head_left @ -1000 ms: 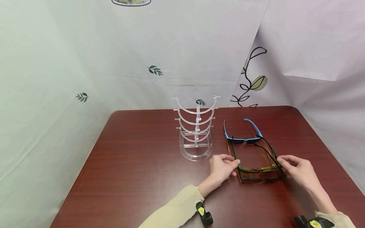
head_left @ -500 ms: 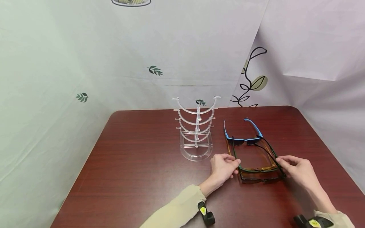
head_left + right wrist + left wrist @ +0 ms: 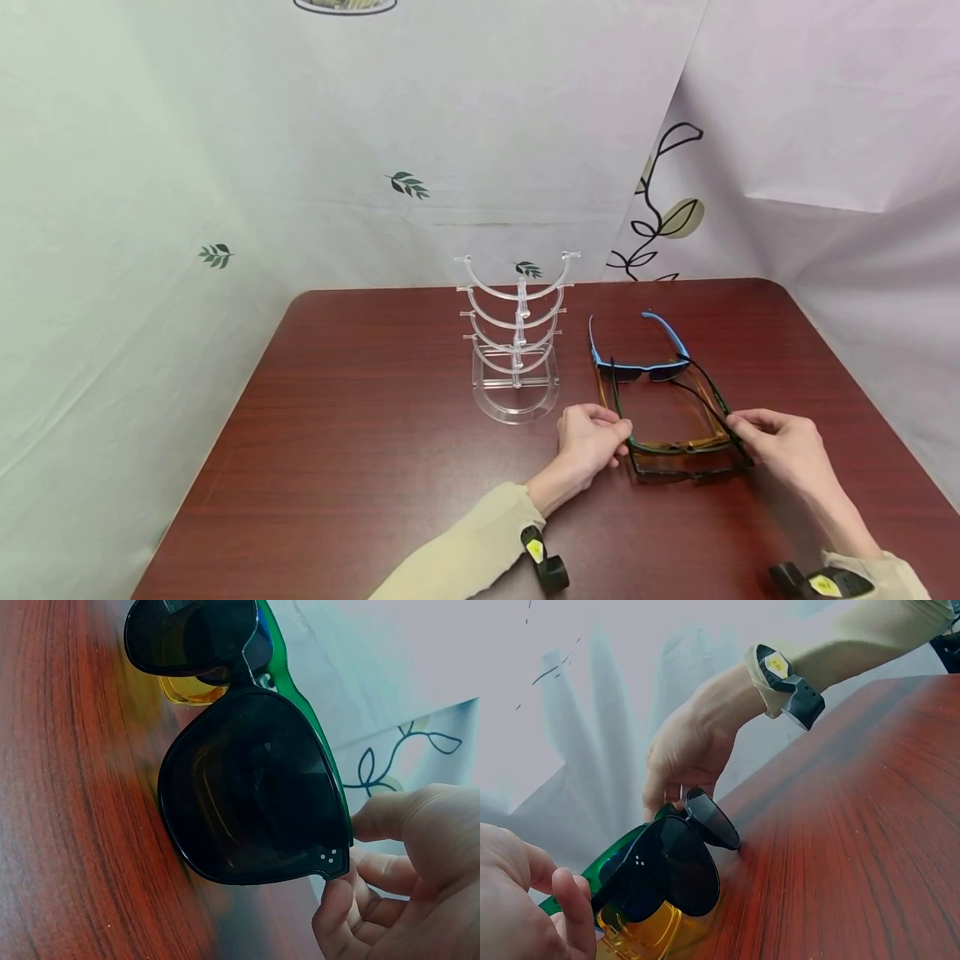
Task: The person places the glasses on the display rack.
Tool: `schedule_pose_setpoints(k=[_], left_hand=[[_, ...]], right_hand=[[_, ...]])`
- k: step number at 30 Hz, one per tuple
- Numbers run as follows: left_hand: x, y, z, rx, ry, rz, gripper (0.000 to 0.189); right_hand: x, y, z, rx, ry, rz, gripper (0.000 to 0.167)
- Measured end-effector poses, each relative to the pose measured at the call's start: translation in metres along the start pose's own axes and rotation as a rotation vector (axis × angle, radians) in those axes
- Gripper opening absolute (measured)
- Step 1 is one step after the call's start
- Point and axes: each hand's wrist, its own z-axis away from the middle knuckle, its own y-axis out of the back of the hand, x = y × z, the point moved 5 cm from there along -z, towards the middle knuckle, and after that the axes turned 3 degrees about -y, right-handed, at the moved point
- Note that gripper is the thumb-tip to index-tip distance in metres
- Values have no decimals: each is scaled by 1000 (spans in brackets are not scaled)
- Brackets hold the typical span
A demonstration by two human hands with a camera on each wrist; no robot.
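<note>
Where the head view is looking down on the dark red table, the left hand is pinching one side of the black sunglasses between thumb and fingers, and the right hand is pinching the other side. The sunglasses are sitting between the hands, between three and four o'clock from the left hand and between eight and nine from the right, their arms pointing toward twelve. Blue sunglasses are lying at one o'clock from the left hand; a clear rack is standing at eleven.

In the left wrist view, the left hand is showing at the lower left, with the black lenses reaching out between two and three o'clock from it. A green frame is running just behind them, yellow glasses are showing below, and the right hand is pinching the far end.

In the right wrist view, the right hand is holding the outer corner, the near lens lying at ten o'clock from it. Its thumb is meeting the green frame's end; whether it is gripping that too, I cannot tell.
</note>
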Motion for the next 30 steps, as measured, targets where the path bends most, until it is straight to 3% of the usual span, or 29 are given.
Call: schedule_pose_setpoints(k=[8,21,30], left_hand=[[2,-1,2,-1,31,34,17],[8,0,4,-11,21,83,15],[12,1,8,-28,47,171,13]], right_hand=[[-3,2,0,38,-1,0,28],[-10,8,4,30,-10,6,31],[-13,10,7,11,-20,-5,33]])
